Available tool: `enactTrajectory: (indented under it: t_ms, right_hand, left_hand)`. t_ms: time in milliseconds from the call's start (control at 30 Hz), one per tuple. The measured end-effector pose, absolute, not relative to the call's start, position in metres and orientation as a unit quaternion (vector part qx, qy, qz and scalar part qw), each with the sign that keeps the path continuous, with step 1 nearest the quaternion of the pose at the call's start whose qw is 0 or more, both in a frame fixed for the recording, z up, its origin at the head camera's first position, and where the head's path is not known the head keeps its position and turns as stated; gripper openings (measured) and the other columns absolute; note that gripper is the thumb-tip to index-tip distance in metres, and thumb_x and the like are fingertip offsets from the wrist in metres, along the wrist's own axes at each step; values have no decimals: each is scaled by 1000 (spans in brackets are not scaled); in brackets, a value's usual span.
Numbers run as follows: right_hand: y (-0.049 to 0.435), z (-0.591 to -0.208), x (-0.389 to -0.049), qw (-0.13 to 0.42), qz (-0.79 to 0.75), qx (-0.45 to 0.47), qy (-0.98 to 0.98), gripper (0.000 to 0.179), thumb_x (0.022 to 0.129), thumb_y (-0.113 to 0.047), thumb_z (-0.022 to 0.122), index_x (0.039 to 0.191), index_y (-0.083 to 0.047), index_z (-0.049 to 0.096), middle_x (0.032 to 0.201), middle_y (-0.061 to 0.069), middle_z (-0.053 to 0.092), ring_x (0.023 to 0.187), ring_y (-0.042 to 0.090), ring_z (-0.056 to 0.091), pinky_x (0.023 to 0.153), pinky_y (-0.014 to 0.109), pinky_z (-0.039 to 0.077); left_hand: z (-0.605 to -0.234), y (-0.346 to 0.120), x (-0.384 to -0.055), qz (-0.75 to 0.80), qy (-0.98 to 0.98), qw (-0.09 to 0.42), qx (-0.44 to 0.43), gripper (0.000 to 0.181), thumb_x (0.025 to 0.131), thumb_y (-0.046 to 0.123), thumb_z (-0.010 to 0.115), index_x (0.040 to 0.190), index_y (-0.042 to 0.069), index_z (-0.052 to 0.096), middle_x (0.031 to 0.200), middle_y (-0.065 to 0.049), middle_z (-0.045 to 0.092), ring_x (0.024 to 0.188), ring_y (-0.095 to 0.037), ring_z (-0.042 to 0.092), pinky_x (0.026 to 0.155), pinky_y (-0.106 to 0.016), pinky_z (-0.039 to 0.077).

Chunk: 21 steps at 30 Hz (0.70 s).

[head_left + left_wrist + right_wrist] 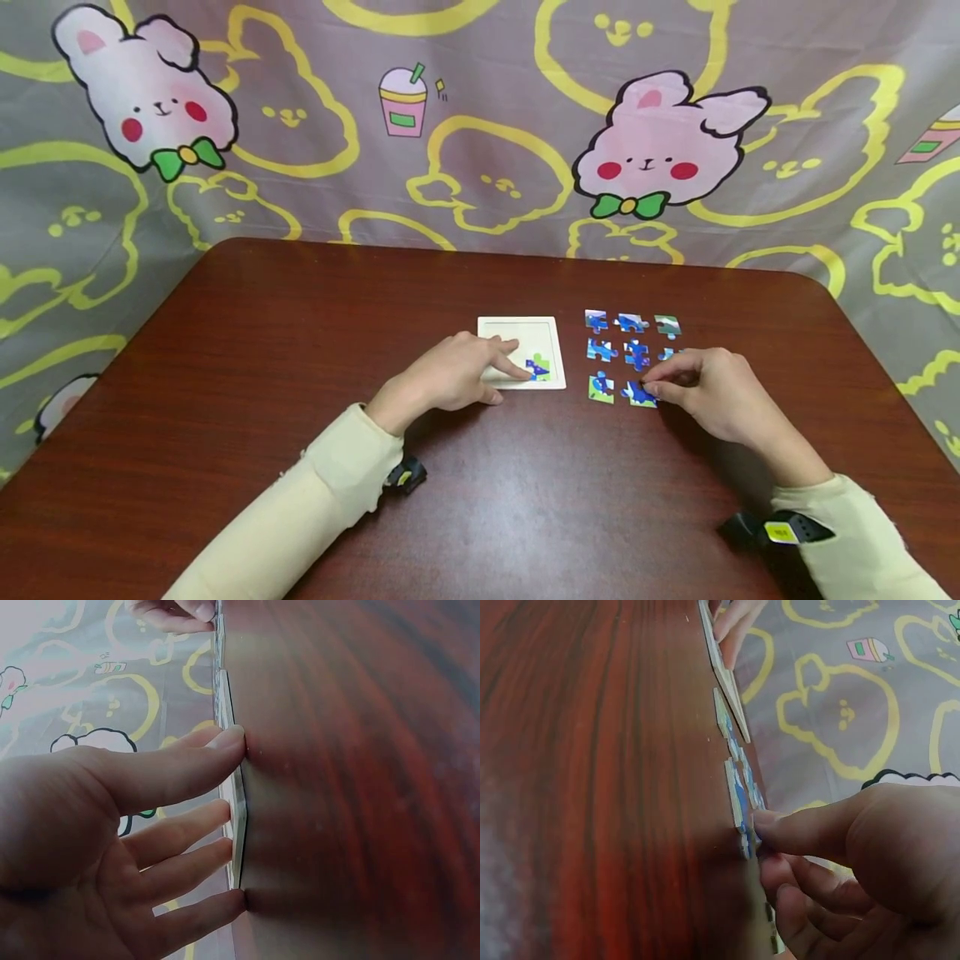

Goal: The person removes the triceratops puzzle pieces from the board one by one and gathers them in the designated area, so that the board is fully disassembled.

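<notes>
My left hand (459,372) rests on a square white puzzle tray (534,337), fingers spread and fairly straight. Its index fingertip touches a blue and green puzzle piece (541,365) in the tray's near right corner. In the left wrist view the thumb (187,774) lies at the tray's near edge. To the right, my right hand (717,397) pinches the right side of another blue and green jigsaw piece (637,395) between thumb and index finger. That piece is low at the tabletop, partly hidden by the fingertips in the right wrist view.
Several loose pieces lie in rough rows right of the tray, among them a green-edged piece (601,388) and a top-row piece (667,325). The brown table (300,333) ends at a patterned cloth (480,133) hanging behind it.
</notes>
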State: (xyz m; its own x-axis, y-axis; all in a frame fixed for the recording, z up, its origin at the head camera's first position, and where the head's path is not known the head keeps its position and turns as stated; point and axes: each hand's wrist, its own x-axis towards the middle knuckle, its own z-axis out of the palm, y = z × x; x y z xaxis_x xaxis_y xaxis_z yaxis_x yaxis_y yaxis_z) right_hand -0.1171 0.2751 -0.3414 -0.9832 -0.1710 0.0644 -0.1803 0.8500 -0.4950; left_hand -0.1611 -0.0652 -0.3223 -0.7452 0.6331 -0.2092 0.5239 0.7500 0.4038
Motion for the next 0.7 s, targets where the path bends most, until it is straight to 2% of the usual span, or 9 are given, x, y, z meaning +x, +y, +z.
enactTrajectory:
  t_ms: [200,400,700]
  right_hand:
    - [263,-335,-119,19,285,101,-953,9,89,-18,87,97,-15,85,89,1,81,73,11,62,58,24,48]
    - [234,-331,-127,0,301,121,-946,7,89,-15,87,95,-18,84,83,-3,79,73,13,62,58,25,49]
    - [181,-334,-146,-37,315,170,-933,20,92,-14,83,111,-10,81,90,2,74,74,11,64,63,29,49]
  left_hand:
    - [-323,-66,-161,161,920,154,323,37,99,15,76,132,33,77,164,1,50,154,-24,47,124,-48,42]
    - [-325,-66,-162,162,922,140,323,35,100,14,74,129,33,78,162,2,53,152,-23,50,121,-48,45]
    - [-325,-65,-161,160,924,127,322,34,98,15,76,127,33,79,160,2,56,149,-24,54,117,-49,49]
